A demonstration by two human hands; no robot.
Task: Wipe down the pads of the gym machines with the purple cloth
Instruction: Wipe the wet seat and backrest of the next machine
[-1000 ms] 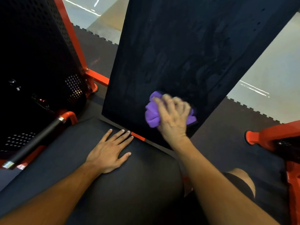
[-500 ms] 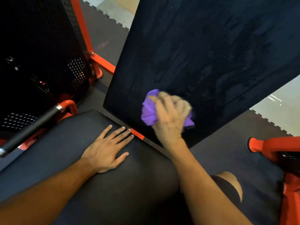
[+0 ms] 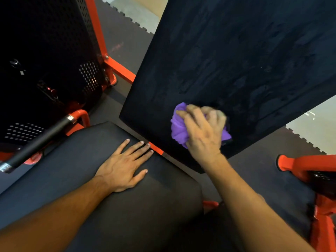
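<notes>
Head view, the only one. Looking down over a red-framed gym machine with two black pads: a tilted back pad (image 3: 245, 60) rising away from the camera, and a seat pad (image 3: 112, 211) in the foreground.

Right hand (image 3: 203, 130): fingers curled round a bunched purple cloth (image 3: 179, 128), pressing it against the lower part of the back pad, close to its bottom edge. Cloth shows at both sides of the fist; the rest is hidden under the hand.

Left hand (image 3: 125, 166): flat, fingers straight and slightly spread, palm down on the seat pad near its far edge. Holds nothing. Fingertips reach almost to the red frame strip (image 3: 156, 149) showing in the gap between the two pads. Judged to be a bracing hand.

Progress, as a judgement: the back pad carries streaky, patchy marks over much of its upper and right surface, which look like wipe smears or damp traces, so that pad seems partly covered. The strip to the left of the cloth looks more even; cannot tell whether it has been wiped. The seat pad shows no such streaks, so it is probably still to do.

Surroundings: perforated black weight-stack shroud (image 3: 45, 70) at left, a black handle bar (image 3: 40, 140) with metal collar below it, more red frame (image 3: 309, 164) at right, dark interlocking floor mats (image 3: 123, 33). Other machines' pads are out of view; likely remaining.
</notes>
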